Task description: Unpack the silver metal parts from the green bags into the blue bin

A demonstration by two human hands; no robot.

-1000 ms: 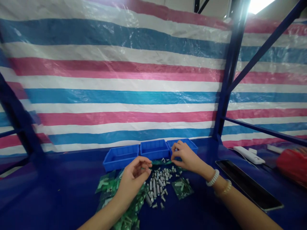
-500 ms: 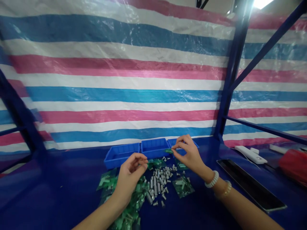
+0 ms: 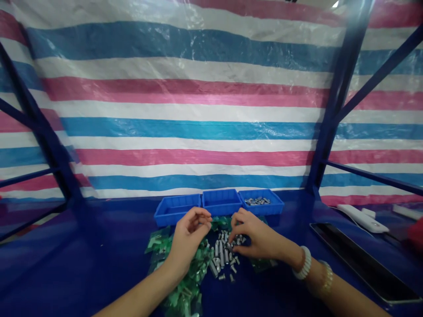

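Silvery metal screws and cylinders (image 3: 221, 253) lie in a loose pile on the blue surface. My right hand (image 3: 249, 233) reaches down into the pile's right side, thumb and fingers bent around small metal pieces, with a gap between them. Over the left edge of the pile hovers my left hand (image 3: 191, 233), its fingers curled toward the thumb; what it holds, if anything, is too small to tell. Green-tinted plastic packets (image 3: 188, 281) with small parts inside lie beneath and beside my left hand. More green packets (image 3: 220, 223) are behind the pile.
Three blue trays stand in a row behind the pile: left (image 3: 176, 210), middle (image 3: 222, 201) and right (image 3: 279, 207), the last holding metal pieces. A dark flat device (image 3: 360, 259) and a white object (image 3: 363, 219) lie at the right. Blue posts (image 3: 333, 110) rise before striped sheeting.
My right hand has come down from near the right tray to the metal pile, and the green piece at its fingertips no longer shows. The camera view has shifted slightly left.
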